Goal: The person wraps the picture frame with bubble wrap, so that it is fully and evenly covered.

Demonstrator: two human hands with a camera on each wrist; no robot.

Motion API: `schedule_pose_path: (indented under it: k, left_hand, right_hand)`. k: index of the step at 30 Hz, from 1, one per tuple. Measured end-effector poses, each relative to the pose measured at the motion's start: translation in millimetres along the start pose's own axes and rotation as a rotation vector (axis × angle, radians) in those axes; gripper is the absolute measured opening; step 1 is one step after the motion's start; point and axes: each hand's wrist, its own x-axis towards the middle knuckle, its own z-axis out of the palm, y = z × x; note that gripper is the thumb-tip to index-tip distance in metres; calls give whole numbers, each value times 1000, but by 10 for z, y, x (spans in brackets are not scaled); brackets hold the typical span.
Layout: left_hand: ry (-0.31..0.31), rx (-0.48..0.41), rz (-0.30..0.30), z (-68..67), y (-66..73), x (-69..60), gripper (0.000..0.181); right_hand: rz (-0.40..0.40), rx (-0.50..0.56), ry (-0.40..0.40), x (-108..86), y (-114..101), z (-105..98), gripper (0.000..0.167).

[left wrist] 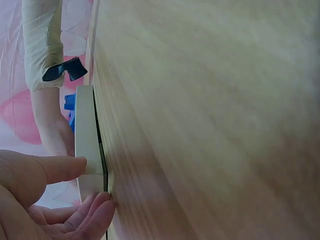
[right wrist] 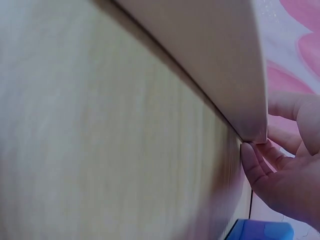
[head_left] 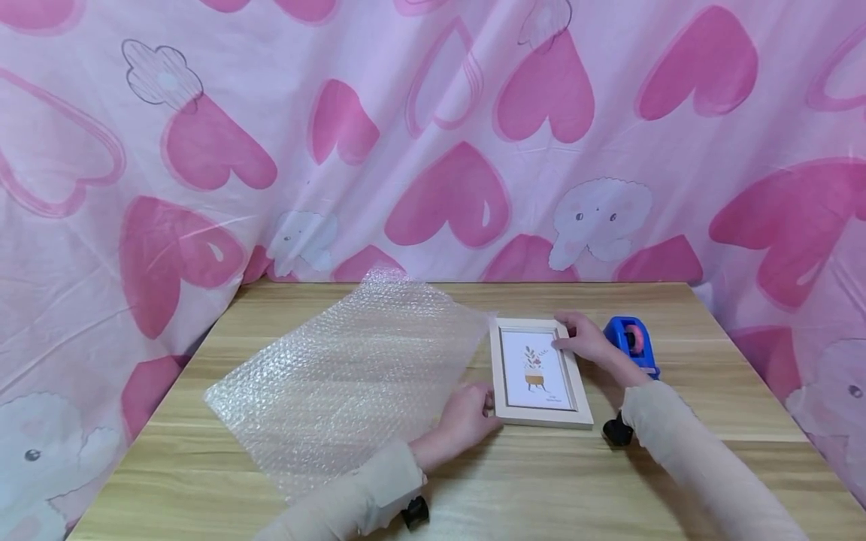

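Note:
A pale wooden picture frame lies face up, or nearly so, on the table, around a print of a potted plant. My left hand holds its near left corner; in the left wrist view the thumb presses the side edge and the fingertips meet the lower edge. At the far right corner, my right hand grips the frame. The right wrist view shows fingers around that corner of the frame, close to the tabletop. Whether the frame is slightly raised I cannot tell.
Left of the frame, a sheet of clear bubble wrap spreads over the wooden table. A blue tape dispenser with a pink roll stands just right of my right hand. Behind the table hangs a pink heart-patterned curtain.

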Motion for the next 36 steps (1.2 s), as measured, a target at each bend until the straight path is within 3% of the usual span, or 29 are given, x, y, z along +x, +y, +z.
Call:
schedule_pose_path:
  k: [14, 22, 27, 36]
  left_hand:
    - [-23, 14, -67, 33, 38, 23, 60]
    - [-17, 65, -56, 69, 50, 38, 56]
    - [-21, 82, -58, 101, 55, 40, 60]
    - [-26, 48, -72, 110, 63, 38, 72]
  right_hand:
    - [95, -4, -53, -9, 83, -78, 73]
    - [126, -15, -41, -6, 106, -79, 73]
    - [133, 5, -30, -37, 92, -64, 64]
    - [202, 102, 52, -128, 8, 19, 61]
